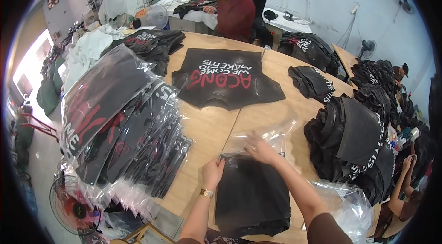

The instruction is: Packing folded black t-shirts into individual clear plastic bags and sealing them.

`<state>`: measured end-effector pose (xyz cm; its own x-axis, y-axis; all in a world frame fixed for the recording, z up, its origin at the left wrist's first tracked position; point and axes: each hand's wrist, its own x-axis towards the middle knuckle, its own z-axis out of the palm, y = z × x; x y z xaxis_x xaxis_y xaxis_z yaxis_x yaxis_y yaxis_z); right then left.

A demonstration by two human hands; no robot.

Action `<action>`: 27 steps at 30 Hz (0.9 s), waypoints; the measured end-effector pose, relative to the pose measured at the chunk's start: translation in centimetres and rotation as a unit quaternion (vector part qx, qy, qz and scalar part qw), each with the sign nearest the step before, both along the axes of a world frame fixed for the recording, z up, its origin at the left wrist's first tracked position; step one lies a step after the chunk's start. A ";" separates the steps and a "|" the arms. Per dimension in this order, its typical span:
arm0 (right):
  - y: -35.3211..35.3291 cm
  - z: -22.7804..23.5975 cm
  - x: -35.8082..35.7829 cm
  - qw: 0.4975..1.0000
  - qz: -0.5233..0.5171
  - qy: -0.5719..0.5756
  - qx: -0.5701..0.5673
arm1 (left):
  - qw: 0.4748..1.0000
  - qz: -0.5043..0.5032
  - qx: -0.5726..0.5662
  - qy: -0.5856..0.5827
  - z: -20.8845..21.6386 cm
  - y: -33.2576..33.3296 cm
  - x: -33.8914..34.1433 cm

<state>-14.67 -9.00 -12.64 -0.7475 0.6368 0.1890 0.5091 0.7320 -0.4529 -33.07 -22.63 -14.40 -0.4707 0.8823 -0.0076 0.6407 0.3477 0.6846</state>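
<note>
A folded black T-shirt point(252, 193) lies on the table in front of me. A clear plastic bag point(283, 129) stretches from its far edge toward the far right, loose and blurred. My left hand point(212, 173), with a gold watch on the wrist, is closed at the shirt's far left corner, pinching what looks like the bag's edge. Over the bag, just past the shirt's far edge, my right hand point(260, 148) has its fingers apart, somewhat smeared by motion. Farther off, a black T-shirt point(225, 78) with red and white print lies spread flat, neck toward me.
At left rises an overlapping pile of bagged black shirts point(133, 138); a fan point(76, 205) stands below it. Stacked black shirts point(345, 133) sit at right, with clear bags point(352, 207) nearer me. A smaller shirt stack point(311, 82) lies beyond. Other people point(237, 7) stand at the back.
</note>
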 end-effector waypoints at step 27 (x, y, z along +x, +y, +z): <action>-4.6 10.7 -2.8 0.964 -0.090 0.208 0.135 | 0.984 -0.098 0.089 0.122 6.4 -0.3 1.2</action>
